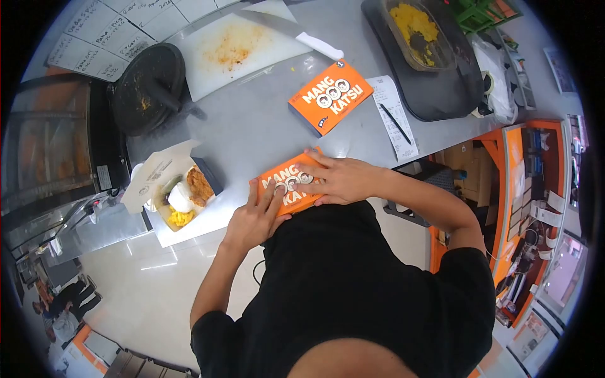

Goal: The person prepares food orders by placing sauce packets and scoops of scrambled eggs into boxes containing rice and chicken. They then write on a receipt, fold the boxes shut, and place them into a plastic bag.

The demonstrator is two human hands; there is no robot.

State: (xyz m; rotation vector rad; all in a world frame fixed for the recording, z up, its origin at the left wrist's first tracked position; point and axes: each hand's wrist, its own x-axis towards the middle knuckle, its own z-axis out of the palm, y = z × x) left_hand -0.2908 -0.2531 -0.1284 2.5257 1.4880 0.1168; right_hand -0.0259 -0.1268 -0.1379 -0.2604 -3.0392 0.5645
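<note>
A closed orange food box (291, 181) printed "MANG KATSU" lies at the near edge of the metal counter, against my body. My left hand (255, 217) grips its left end, fingers over the lid and thumb at the near edge. On the right end my right hand (343, 179) has its fingers spread across the lid, with the thumb at the near side. Left of them stands an open food box (169, 217) with fried breaded pieces (199, 187), a white mound (182, 198) and yellow food (181, 218). Another closed orange box (331, 96) sits farther back.
A receipt (395, 120) with a black pen (395, 123) lies at right. Behind are a stained cutting board (217, 69), a white-handled knife (320, 46), a black round lid (140, 91) and a dark tray (435, 94) bearing a yellow-food container (446, 58). People (66, 305) are far left.
</note>
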